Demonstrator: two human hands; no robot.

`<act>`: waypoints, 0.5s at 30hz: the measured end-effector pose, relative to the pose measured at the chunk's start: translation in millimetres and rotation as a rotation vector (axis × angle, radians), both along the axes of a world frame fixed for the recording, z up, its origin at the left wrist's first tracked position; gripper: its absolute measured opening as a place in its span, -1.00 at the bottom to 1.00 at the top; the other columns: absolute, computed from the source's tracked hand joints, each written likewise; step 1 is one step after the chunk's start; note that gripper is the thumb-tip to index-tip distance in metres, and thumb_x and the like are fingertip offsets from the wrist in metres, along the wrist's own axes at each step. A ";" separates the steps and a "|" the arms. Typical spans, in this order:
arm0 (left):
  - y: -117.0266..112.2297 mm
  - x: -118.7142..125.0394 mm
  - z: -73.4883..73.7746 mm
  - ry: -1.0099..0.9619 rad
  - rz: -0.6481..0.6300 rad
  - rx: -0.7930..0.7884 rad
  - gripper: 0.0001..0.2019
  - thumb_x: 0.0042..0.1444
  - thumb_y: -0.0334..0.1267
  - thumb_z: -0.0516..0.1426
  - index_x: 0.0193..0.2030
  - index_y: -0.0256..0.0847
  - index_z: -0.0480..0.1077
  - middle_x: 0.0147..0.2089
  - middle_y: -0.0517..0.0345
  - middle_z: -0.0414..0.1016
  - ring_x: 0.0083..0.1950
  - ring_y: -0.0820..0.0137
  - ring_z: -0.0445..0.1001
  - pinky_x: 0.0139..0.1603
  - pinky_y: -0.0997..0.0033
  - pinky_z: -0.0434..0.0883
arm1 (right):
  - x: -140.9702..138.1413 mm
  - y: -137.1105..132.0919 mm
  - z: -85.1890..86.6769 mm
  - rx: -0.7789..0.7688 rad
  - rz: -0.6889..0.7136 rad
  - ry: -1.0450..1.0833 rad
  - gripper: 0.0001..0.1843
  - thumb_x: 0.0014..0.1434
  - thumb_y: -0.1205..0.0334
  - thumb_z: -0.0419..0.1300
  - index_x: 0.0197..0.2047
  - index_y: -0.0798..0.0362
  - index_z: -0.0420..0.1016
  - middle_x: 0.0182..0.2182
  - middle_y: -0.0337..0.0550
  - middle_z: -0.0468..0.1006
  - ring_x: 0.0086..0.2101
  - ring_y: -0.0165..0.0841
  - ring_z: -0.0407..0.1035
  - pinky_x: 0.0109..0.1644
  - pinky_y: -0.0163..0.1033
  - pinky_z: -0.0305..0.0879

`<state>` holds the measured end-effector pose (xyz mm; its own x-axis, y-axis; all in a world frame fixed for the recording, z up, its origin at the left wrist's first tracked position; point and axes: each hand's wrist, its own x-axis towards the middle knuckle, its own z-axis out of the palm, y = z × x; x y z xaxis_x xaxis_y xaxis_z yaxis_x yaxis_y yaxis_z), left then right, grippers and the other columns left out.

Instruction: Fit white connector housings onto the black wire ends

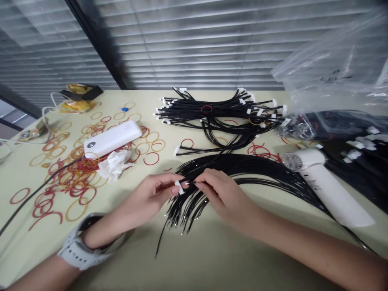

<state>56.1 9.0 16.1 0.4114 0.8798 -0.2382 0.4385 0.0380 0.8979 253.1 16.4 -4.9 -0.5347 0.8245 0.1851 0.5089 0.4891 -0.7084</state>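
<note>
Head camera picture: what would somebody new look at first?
Probably the left hand and right hand in the middle, by a big spread of black wires. Next, the red and yellow rubber bands scattered on the left, around a long white device. At right lies a white handheld fan.

Light was soft and moderate, its source out of view; grey sheen streaked the blinds (194, 44), glints sat on the plastic bag (336, 76). The desk (224, 258) dimmed toward the bottom edge. Wide-angle stretch slanted the margins; black cables (257, 163) merged into dark, smeary detail.
</note>
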 end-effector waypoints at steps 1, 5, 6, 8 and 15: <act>0.2 -0.1 0.1 -0.006 -0.007 -0.005 -0.79 0.17 -0.28 0.03 -0.10 -0.28 0.36 -0.20 0.13 0.42 -0.21 0.48 0.35 -0.22 0.55 0.29 | 0.0 0.3 1.2 -0.031 -0.008 0.015 -0.80 0.22 0.34 -0.09 -0.30 0.11 0.33 -0.37 -0.23 0.37 -0.34 -0.47 0.19 -0.23 -0.32 0.07; 1.8 0.1 0.1 -0.075 0.005 -0.044 -0.82 0.16 -0.31 0.03 -0.12 -0.29 0.36 -0.17 0.12 0.43 -0.15 0.48 0.36 -0.14 0.55 0.30 | 1.2 1.6 2.9 -0.080 -0.025 0.098 -0.84 0.18 0.32 -0.01 -0.36 0.10 0.36 -0.45 -0.30 0.35 -0.39 -0.53 0.20 -0.25 -0.37 0.07; 2.3 0.2 0.1 -0.080 0.005 -0.050 -0.82 0.16 -0.32 0.03 -0.13 -0.30 0.36 -0.17 0.12 0.43 -0.16 0.49 0.36 -0.15 0.56 0.30 | 1.7 2.1 2.8 -0.089 -0.024 0.114 -0.84 0.18 0.32 0.00 -0.37 0.09 0.37 -0.47 -0.32 0.35 -0.41 -0.55 0.20 -0.27 -0.39 0.07; 3.6 0.3 0.1 -0.078 -0.002 -0.058 -0.82 0.16 -0.31 0.04 -0.13 -0.30 0.36 -0.19 0.11 0.44 -0.18 0.49 0.36 -0.18 0.57 0.31 | 2.9 3.8 1.9 -0.098 -0.017 0.134 -0.85 0.17 0.32 0.01 -0.35 0.08 0.39 -0.48 -0.34 0.36 -0.43 -0.57 0.20 -0.30 -0.42 0.08; 6.2 -0.3 -0.3 -0.120 0.024 -0.130 -0.83 0.12 -0.31 0.09 -0.15 -0.25 0.39 -0.18 0.13 0.46 -0.18 0.50 0.39 -0.18 0.60 0.33 | 5.5 8.5 -2.3 -0.001 -0.035 0.108 -0.89 0.14 0.33 0.07 -0.36 0.07 0.42 -0.44 -0.37 0.44 -0.41 -0.59 0.26 -0.30 -0.43 0.08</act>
